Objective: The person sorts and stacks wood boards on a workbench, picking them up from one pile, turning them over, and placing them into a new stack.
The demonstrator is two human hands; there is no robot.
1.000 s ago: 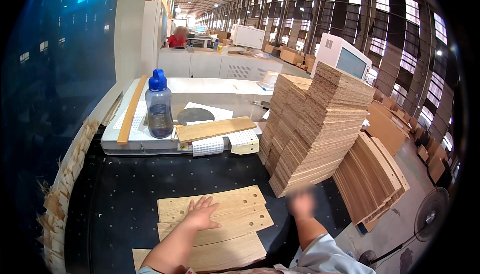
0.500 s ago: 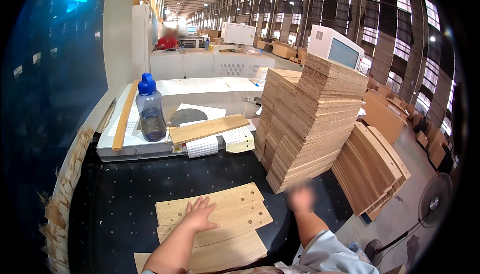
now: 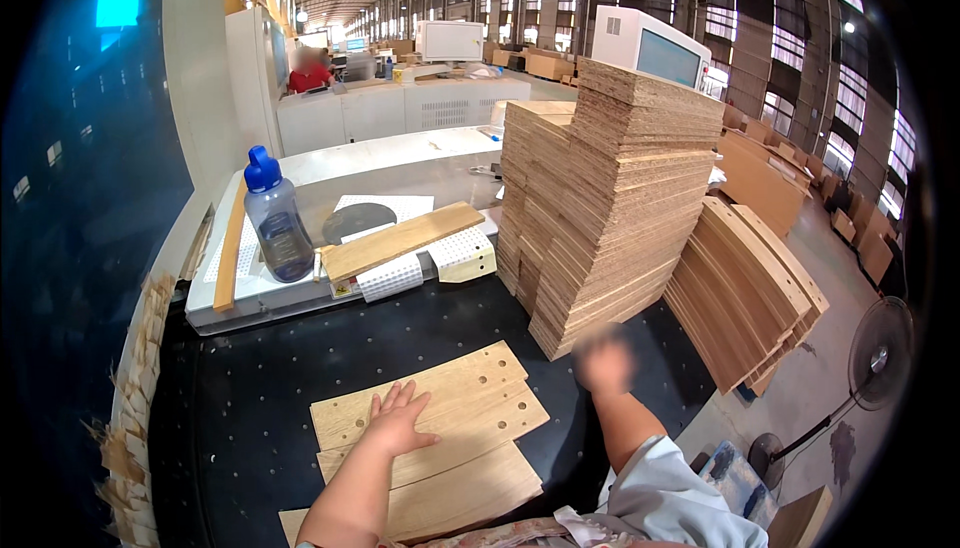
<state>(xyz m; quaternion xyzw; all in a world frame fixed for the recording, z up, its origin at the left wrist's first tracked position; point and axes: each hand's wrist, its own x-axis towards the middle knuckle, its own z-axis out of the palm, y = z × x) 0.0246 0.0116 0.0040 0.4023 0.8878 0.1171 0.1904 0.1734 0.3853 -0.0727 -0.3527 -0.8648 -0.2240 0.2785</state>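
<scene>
My left hand (image 3: 400, 422) lies flat with fingers spread on pale wooden boards (image 3: 468, 376), which overlap on the black table in front of me. Round holes show near the ends of the upper boards. My right hand (image 3: 606, 362) is at the near foot of a tall stack of chipboard-core panels (image 3: 618, 203). A blur covers its fingers, so I cannot tell whether they grip anything.
Behind the boards, a blue-capped water bottle (image 3: 281, 223) and a loose wooden strip (image 3: 405, 241) rest on a white machine bed (image 3: 215, 320). Curved slats (image 3: 715, 293) lean right of the stack. A fan (image 3: 878, 358) stands at far right; a person in red (image 3: 310, 75) is farther back.
The view has tilted and shifted slightly, so the scene sits differently in the picture. My left hand stays on the boards and my right hand stays by the stack's foot.
</scene>
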